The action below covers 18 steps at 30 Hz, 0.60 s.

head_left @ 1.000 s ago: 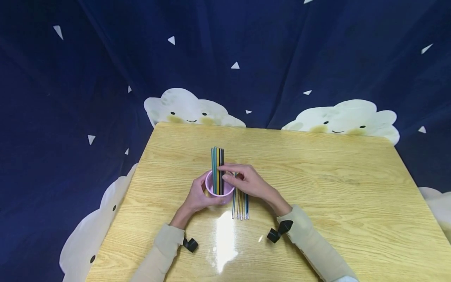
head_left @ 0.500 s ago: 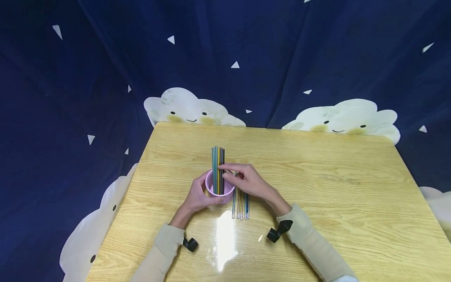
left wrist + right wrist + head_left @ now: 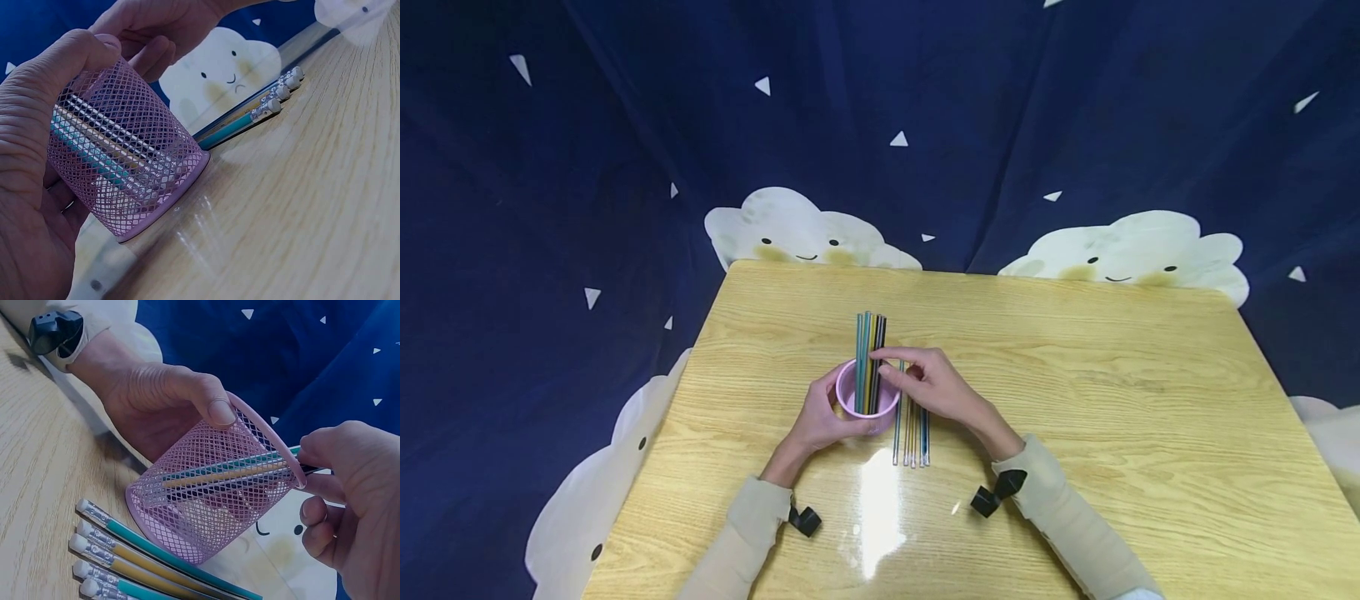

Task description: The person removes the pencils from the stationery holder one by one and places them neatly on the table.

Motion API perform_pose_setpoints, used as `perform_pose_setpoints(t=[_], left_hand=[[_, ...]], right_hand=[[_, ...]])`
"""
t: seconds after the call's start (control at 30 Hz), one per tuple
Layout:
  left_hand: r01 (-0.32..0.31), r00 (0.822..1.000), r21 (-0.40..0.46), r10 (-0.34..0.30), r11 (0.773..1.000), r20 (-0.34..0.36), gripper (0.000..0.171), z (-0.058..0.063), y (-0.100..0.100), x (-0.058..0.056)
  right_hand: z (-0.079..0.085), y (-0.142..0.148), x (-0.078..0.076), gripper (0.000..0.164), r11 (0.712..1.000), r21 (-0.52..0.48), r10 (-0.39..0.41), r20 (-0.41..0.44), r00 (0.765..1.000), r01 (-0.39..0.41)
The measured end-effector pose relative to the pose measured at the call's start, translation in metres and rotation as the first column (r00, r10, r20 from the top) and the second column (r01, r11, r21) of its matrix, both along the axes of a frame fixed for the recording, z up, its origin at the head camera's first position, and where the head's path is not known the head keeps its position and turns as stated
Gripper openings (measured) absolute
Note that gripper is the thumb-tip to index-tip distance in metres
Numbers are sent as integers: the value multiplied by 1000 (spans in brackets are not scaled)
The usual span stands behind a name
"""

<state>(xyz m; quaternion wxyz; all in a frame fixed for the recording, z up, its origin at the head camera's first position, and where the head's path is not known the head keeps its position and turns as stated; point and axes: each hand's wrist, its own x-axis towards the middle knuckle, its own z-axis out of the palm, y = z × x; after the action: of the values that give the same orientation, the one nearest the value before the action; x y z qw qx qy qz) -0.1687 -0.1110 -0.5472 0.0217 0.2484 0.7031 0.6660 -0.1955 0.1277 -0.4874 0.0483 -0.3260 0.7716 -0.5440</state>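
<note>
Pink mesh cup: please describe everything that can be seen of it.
The round pink mesh cup looks metallic, with solid rim and base. It appears upright on the pale wooden table, the bare left hand gripping its side. Slim teal, yellow and black pencils are inside; whether the right hand touches it is unclear.

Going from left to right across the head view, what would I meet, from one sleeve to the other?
Left sleeve → left hand → pink cup → right hand → right sleeve. The loose pencils overlap the right hand's span, so I left them out.
</note>
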Motion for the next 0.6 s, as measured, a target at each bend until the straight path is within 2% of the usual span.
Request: perform_pose_setpoints(t=[0.33,0.6], left_hand=[[0,1000,3,0,1000,9,90,1,0,0],[8,1000,12,-8,1000,-12,92,-2,0,-1]], right_hand=[[4,3,2,27,999,21,-42,-17,999,42],[10,6,3,28,996,41,-74,-36,997,75]])
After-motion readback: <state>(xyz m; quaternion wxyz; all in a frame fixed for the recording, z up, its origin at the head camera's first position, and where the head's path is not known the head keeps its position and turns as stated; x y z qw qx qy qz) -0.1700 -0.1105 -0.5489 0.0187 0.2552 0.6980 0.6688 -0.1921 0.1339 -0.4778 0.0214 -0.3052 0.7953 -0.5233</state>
